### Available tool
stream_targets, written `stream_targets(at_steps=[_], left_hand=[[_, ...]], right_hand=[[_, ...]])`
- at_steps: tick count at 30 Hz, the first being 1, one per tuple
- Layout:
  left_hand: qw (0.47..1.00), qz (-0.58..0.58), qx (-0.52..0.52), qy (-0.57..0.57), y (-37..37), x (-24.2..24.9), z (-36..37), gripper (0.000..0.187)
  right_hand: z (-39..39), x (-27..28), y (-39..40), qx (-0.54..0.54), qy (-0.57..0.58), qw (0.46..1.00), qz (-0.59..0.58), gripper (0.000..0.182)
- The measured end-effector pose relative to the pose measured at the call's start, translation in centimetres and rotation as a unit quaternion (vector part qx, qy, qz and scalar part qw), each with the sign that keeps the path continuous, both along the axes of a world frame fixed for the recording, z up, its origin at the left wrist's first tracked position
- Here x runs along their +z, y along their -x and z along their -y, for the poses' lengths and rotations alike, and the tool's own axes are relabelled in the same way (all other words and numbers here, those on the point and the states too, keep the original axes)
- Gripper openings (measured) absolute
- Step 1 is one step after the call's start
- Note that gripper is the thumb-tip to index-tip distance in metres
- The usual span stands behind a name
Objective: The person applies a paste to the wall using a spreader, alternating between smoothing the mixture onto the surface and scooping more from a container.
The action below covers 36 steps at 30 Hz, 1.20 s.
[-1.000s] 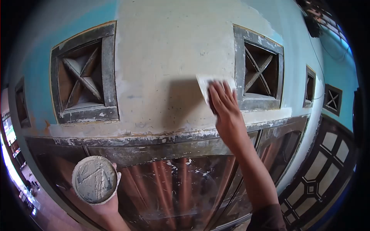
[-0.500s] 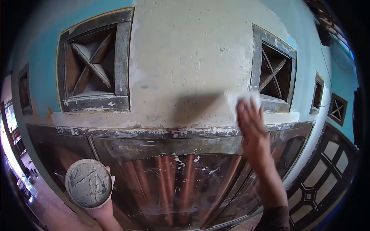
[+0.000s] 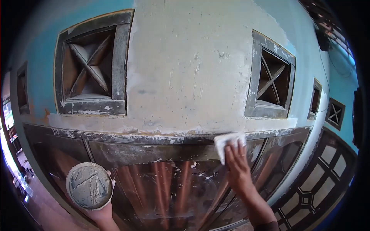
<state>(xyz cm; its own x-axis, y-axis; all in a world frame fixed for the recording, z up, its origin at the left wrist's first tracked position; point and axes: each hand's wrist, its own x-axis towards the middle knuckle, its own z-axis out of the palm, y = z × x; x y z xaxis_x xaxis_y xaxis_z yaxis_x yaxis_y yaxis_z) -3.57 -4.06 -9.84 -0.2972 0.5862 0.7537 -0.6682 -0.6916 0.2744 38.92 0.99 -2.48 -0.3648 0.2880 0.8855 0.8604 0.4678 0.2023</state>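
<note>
- The white spreader (image 3: 221, 148) is being gripped by the right hand (image 3: 239, 165), with the fingers being laid along its face; it is being held at the right-hand part of the wooden ledge (image 3: 154, 139), its body overlapping and reaching below it in view. Whether the ledge is being touched cannot be told.
- The round tub (image 3: 68, 188) is being held by the left hand (image 3: 104, 210) below the left part of the ledge, its side being clasped and its open top being turned toward the camera.
- For good handling, the spreader is probably best served when its edge is being kept straight and pressure is being shared evenly across the fingers, at a low angle to the surface.
- Chipped paint along the ledge could be catching the edge, so a light touch is seemingly being called for there.
- Paste (image 3: 86, 184) is best being guarded from spilling through a firm clasp and a steady tilt of the tub.
- The paste is being seen as grey and thick, its top being broken by ridges and grooves.
- The spreader is being shown as thin, pale and slightly blurred.
- Above the ledge, small pits and scratches are being shown on the cream wall (image 3: 173, 77).
</note>
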Motion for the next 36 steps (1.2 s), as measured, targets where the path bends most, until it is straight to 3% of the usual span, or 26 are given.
stream_targets(at_steps=[4, 6, 9, 11, 14, 16, 18, 19, 22, 24, 27, 33, 36], left_hand=[[1.000, 0.010, 0.001, 0.009, -2.7, 1.3, -0.4, 0.081], [0.997, 0.041, -0.057, 0.015, -4.4, 2.7, -0.7, 0.080], [0.997, -0.004, -0.076, -0.030, -4.8, 3.6, -0.5, 0.078], [0.992, -0.019, -0.097, -0.078, -4.6, 3.7, 0.0, 0.076], [0.994, -0.051, -0.067, -0.070, -4.1, 3.7, 1.1, 0.075], [0.997, -0.004, -0.063, -0.052, -3.2, 2.4, 1.0, 0.075], [0.999, 0.023, -0.037, -0.018, -3.0, 2.3, 0.8, 0.079], [0.989, 0.138, -0.016, 0.059, -3.9, 2.7, 1.0, 0.085], [0.995, 0.056, -0.081, 0.012, -5.2, 3.4, 0.4, 0.088], [0.996, 0.047, -0.078, 0.010, -5.7, 3.6, -0.2, 0.089], [0.993, 0.028, -0.112, -0.038, -5.7, 4.1, -0.8, 0.088], [0.992, 0.031, -0.102, -0.070, -4.1, 3.4, 0.0, 0.087], [0.996, 0.022, -0.066, -0.051, -2.8, 2.1, -0.5, 0.087]], right_hand=[[-0.9, 12.4, 1.8, 0.004, -0.113, 0.993, -0.032, 0.053], [-4.6, 17.7, 1.8, -0.046, -0.145, 0.988, 0.001, 0.055], [-7.0, 14.5, 1.9, -0.047, -0.111, 0.993, 0.004, 0.057], [-6.9, 9.0, 2.0, -0.045, -0.074, 0.996, 0.011, 0.058], [-5.8, 1.1, 1.1, -0.044, -0.010, 0.998, 0.046, 0.056], [-3.9, 0.5, 1.2, -0.022, 0.007, 0.999, 0.028, 0.056], [-1.5, 3.2, 1.6, 0.009, -0.051, 0.999, 0.012, 0.057], [-0.6, 6.7, 1.9, 0.002, -0.061, 0.998, 0.005, 0.057], [-3.0, 17.9, 3.0, -0.028, -0.171, 0.985, -0.016, 0.065], [-5.8, 22.6, 2.6, -0.050, -0.195, 0.980, 0.002, 0.062], [-9.2, 20.2, 2.5, -0.037, -0.201, 0.979, 0.006, 0.061], [-3.5, 5.2, 2.3, -0.030, 0.040, 0.996, 0.077, 0.071], [-0.5, 6.6, 1.7, -0.033, 0.061, 0.994, 0.079, 0.066]])
